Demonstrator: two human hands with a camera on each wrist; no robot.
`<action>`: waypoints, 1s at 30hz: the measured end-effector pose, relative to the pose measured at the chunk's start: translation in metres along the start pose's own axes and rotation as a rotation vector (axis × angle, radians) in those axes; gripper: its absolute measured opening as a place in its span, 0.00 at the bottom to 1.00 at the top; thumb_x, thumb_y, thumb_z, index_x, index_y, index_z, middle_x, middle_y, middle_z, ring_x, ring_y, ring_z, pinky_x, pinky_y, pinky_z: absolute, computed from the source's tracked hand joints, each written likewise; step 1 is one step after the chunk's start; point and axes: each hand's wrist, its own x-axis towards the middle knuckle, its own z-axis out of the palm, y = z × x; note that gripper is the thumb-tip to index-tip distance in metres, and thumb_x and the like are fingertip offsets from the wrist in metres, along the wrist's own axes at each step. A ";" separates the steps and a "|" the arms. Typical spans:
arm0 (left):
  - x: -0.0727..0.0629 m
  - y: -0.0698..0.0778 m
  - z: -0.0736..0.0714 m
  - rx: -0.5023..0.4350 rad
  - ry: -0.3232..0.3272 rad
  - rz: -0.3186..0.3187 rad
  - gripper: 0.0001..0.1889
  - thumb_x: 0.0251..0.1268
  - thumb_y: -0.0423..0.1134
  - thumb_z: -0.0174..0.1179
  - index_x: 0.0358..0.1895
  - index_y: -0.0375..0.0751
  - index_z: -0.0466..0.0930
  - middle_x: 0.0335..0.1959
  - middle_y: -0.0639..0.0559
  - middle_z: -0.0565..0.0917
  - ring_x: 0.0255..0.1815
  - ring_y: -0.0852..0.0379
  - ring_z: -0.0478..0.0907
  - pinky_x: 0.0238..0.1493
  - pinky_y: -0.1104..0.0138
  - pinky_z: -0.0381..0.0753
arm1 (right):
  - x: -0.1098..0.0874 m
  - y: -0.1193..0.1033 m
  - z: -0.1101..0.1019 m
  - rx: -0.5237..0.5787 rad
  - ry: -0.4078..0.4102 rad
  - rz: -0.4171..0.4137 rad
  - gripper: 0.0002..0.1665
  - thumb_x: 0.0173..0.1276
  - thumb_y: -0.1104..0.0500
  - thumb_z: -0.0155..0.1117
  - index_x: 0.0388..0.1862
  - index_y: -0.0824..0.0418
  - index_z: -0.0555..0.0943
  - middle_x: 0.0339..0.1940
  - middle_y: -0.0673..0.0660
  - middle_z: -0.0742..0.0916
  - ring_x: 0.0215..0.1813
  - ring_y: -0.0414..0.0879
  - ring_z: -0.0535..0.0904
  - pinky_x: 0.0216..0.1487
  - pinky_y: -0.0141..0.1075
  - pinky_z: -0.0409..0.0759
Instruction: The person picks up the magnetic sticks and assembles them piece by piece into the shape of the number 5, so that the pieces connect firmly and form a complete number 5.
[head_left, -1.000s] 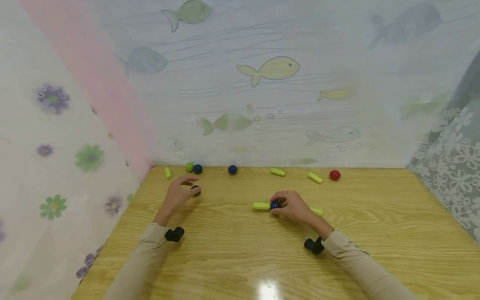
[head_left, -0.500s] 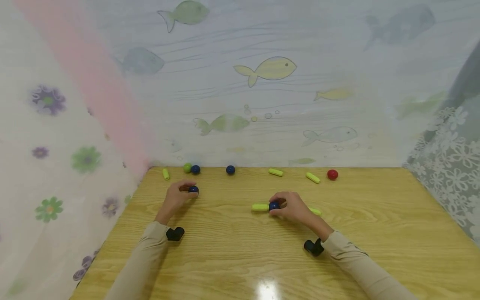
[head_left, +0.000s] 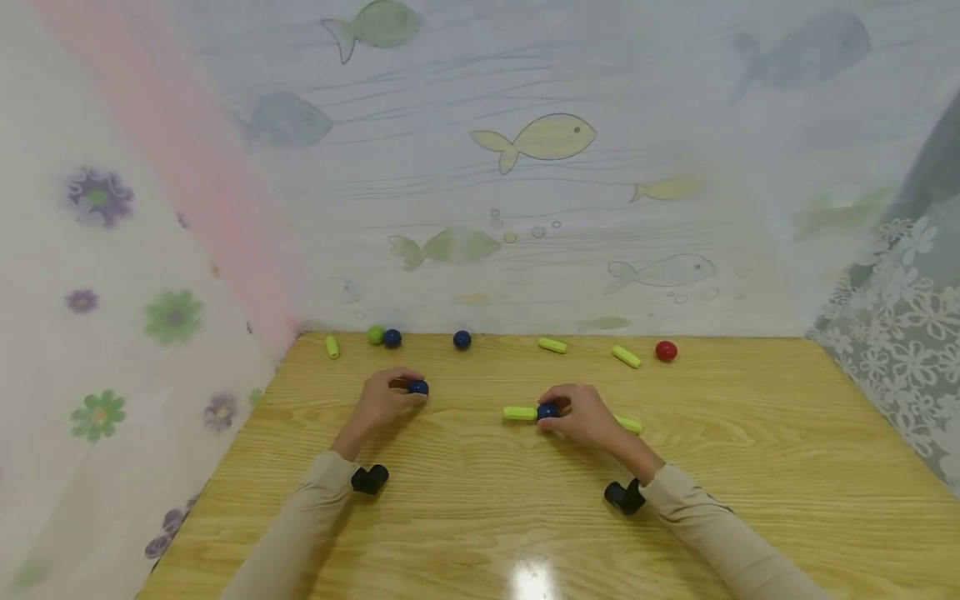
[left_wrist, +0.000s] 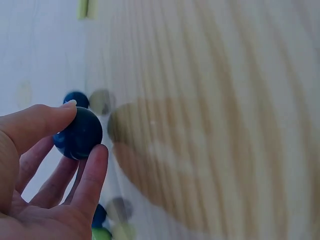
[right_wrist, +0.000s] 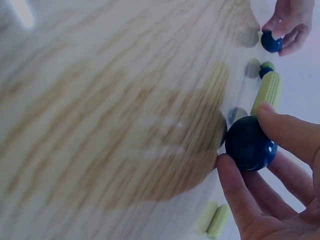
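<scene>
My left hand [head_left: 384, 398] pinches a dark blue ball [left_wrist: 79, 135] between thumb and fingers, over the left half of the table. In the right wrist view this ball hangs above its own reflection. My right hand [head_left: 591, 415] grips another dark blue ball [right_wrist: 250, 144] near the table's middle, thumb on one side and fingertips on the other. A ribbed yellow-green stick [head_left: 519, 413] points left from that ball, its end right at the ball. Partly behind the right hand lies a second yellow-green stick [head_left: 628, 424].
Along the table's back edge lie a yellow-green stick [head_left: 332, 347], a green ball [head_left: 375, 334] beside a blue ball [head_left: 392, 338], another blue ball [head_left: 462, 340], two more sticks [head_left: 552, 345] and a red ball [head_left: 666, 351]. A fish-patterned curtain [head_left: 450, 183] hangs behind the wooden table [head_left: 465, 517].
My left hand closed its fingers on the blue ball near the back left and has carried it right, toward the middle. The right hand and its ball have stayed in place.
</scene>
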 end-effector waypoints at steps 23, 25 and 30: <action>-0.008 0.038 0.061 -0.108 -0.170 0.072 0.18 0.55 0.35 0.69 0.49 0.35 0.81 0.46 0.45 0.81 0.48 0.47 0.78 0.46 0.59 0.79 | 0.001 -0.002 0.001 -0.009 0.011 0.025 0.18 0.58 0.61 0.72 0.46 0.69 0.82 0.44 0.62 0.84 0.41 0.52 0.82 0.40 0.40 0.82; -0.008 0.040 0.066 -0.111 -0.173 0.078 0.17 0.55 0.34 0.69 0.49 0.35 0.81 0.45 0.46 0.81 0.48 0.47 0.78 0.46 0.60 0.79 | 0.001 -0.002 0.002 -0.008 0.011 0.020 0.18 0.58 0.61 0.72 0.46 0.69 0.82 0.43 0.61 0.85 0.41 0.52 0.82 0.40 0.40 0.81; -0.009 0.044 0.075 -0.101 -0.181 0.113 0.16 0.55 0.33 0.69 0.48 0.34 0.81 0.44 0.47 0.82 0.47 0.48 0.79 0.46 0.59 0.79 | 0.002 -0.002 0.002 -0.012 0.018 0.014 0.18 0.58 0.60 0.72 0.46 0.68 0.82 0.42 0.60 0.85 0.41 0.51 0.82 0.40 0.39 0.81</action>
